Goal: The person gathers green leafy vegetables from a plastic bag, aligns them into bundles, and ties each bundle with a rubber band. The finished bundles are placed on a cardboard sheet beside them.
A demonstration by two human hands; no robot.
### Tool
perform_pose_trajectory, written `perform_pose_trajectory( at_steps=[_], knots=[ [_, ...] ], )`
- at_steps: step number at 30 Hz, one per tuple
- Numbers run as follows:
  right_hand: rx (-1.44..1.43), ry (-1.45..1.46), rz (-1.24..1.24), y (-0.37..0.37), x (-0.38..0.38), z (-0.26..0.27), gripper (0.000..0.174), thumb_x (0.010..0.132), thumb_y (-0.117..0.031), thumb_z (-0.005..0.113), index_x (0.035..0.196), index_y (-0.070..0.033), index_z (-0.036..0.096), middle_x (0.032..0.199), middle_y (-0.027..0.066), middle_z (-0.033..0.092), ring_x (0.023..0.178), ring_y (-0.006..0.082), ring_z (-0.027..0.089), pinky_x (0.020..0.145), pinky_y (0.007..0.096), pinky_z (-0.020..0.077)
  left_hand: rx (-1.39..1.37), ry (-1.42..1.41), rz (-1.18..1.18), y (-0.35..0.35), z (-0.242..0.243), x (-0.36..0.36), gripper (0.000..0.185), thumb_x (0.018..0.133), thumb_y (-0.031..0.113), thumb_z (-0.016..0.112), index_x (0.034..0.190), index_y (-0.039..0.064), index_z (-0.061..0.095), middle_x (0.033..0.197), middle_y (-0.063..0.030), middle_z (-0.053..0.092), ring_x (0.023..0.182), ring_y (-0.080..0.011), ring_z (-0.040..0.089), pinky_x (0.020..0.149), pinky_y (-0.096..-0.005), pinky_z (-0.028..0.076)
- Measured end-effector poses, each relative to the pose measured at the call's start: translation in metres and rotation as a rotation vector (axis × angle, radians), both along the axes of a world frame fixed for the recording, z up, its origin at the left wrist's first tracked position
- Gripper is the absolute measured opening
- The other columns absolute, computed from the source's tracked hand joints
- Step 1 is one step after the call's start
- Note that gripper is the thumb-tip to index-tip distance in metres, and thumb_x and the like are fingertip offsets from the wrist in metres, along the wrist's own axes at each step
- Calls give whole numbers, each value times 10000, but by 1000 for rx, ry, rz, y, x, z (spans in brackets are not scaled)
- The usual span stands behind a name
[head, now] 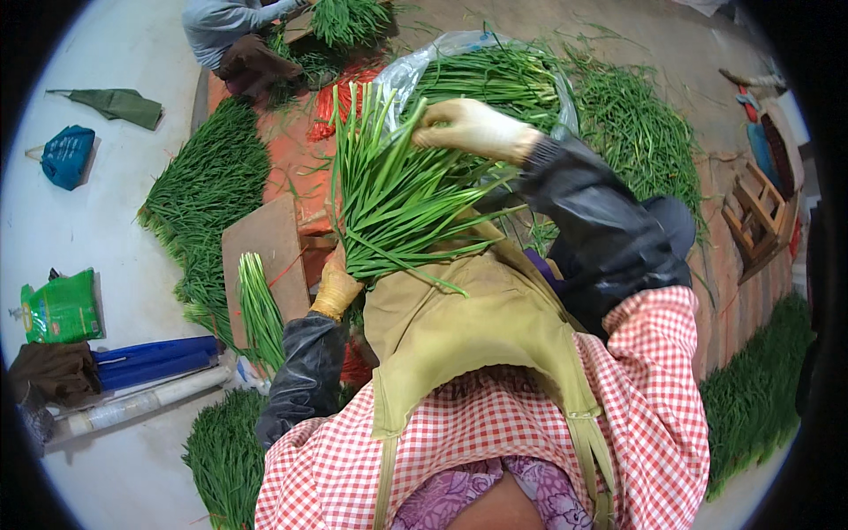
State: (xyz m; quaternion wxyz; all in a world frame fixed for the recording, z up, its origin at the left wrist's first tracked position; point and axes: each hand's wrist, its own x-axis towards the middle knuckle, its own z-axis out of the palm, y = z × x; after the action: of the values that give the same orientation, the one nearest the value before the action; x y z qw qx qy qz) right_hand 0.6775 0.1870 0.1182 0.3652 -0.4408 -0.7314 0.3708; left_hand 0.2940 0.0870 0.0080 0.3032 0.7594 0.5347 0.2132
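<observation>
A large loose bunch of green garlic chives [397,199] spreads above my lap, its pale stem ends pointing away from me. My left hand [334,291], in a yellowed glove, grips the bunch from its left side; the leaves hide part of the fingers. At the far side of the bunch, my right hand [474,129], in a pale glove, has its thumb and fingers pinched on chive stalks near the stem ends. To the left of my left hand, a smaller chive bundle [255,298] lies against a brown board [271,232], with a red tie near it.
Beyond my hands sits a clear plastic bag [404,73] full of chives, beside red ties [331,109]. Chive piles lie left [212,165] and right [636,132]. A person [238,40] crouches at the far left. A wooden stool [755,212] lies on the right.
</observation>
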Motion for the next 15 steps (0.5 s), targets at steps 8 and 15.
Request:
perform_pose_trajectory(
  at_steps=[8, 15],
  knots=[
    [-30, -293, -519, 20, 109, -4, 357, 956, -376, 586, 941, -35, 692, 851, 28, 697, 766, 164, 623, 753, 338, 495, -4, -14, 178, -20, 8, 6, 547, 784, 153, 783, 1276, 67, 558, 1116, -172, 694, 990, -343, 675, 832, -376, 535],
    [-784, 432, 4, -47, 27, -42, 274, 943, -308, 679, 987, -39, 657, 820, -1, 666, 535, 36, 552, 478, 177, 441, 67, -47, 187, -21, 0, 4, 538, 792, 162, 789, 1263, 58, 550, 1077, -154, 709, 963, -318, 689, 825, -361, 536]
  ],
)
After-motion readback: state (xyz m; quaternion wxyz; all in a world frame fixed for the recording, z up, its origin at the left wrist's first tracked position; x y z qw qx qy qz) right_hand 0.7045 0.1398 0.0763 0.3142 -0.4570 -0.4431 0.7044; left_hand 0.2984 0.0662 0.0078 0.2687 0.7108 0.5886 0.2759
